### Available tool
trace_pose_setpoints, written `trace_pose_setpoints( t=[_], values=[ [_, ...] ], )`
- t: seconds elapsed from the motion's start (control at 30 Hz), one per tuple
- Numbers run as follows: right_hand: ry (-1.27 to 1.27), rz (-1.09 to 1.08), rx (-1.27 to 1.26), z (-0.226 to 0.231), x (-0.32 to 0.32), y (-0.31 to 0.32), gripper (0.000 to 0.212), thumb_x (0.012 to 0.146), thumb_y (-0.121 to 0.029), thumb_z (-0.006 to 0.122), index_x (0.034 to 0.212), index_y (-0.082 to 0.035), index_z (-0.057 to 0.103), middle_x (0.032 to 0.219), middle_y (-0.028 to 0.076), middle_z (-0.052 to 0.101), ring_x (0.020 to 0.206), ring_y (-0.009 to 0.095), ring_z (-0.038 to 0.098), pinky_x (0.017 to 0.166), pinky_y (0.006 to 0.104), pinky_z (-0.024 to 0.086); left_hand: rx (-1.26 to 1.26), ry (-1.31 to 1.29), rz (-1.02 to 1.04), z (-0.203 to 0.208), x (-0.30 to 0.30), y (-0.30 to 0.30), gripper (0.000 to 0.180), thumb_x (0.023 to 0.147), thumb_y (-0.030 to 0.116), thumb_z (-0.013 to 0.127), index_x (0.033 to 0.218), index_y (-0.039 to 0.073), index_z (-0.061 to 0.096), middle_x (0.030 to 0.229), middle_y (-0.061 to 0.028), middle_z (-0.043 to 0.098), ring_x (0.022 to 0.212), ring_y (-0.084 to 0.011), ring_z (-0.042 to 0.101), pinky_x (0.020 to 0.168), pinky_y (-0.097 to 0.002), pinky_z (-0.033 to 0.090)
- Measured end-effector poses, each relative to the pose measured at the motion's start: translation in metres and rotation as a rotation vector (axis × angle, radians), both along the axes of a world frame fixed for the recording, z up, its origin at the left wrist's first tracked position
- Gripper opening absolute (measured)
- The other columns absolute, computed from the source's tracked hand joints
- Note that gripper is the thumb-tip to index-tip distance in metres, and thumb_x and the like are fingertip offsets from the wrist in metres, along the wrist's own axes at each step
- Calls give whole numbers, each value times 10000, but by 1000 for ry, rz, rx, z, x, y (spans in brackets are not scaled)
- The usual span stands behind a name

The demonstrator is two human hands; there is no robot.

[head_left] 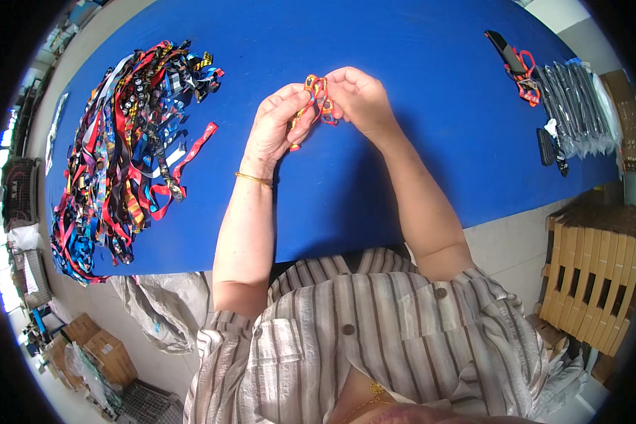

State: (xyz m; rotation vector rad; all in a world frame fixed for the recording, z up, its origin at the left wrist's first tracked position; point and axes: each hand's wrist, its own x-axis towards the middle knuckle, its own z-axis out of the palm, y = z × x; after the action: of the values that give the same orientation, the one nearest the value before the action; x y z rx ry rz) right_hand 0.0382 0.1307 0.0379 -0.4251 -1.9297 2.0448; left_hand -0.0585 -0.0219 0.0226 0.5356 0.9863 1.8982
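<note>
Above the blue table, a red and yellow patterned lanyard strap (316,88) is bunched and folded between my two hands. My left hand (279,120), with a gold bangle at its wrist, is closed on the strap, thumb on top; a short end hangs below its fingers. From the other side my right hand (360,102) pinches the strap near its upper folds, its fingertips partly hidden. To the left lies a large heap of mixed lanyard straps (113,162) in many colours. One red strap (194,152) sticks out from the heap toward my left arm.
At the table's right stand several clear-wrapped dark packs (576,106). Beside them lie red-handled scissors (524,63), a black flat object (500,48) and a small black item (545,146). Stacked brown cardboard (590,275) is at the right; boxes (109,357) sit on the floor lower left.
</note>
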Motion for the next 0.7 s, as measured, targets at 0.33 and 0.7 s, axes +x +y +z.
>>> trace_pose_setpoints(
  t=[0.33,0.7],
  values=[
    [60,39,46,1,0,1,154,932,-110,653,1025,13,638,832,30,681,723,48,621,621,210,507,-91,49,110,4,4,3,184,1019,161,515,1067,-9,567,649,-39,572,425,-52,396,383,-195,302],
    [203,-28,-219,-9,-2,17,136,940,-136,653,996,-14,627,890,66,685,738,104,638,653,242,509,115,-7,227,-7,-2,5,137,1009,155,563,1082,45,600,988,-169,701,637,-164,652,531,-244,520]
  ],
)
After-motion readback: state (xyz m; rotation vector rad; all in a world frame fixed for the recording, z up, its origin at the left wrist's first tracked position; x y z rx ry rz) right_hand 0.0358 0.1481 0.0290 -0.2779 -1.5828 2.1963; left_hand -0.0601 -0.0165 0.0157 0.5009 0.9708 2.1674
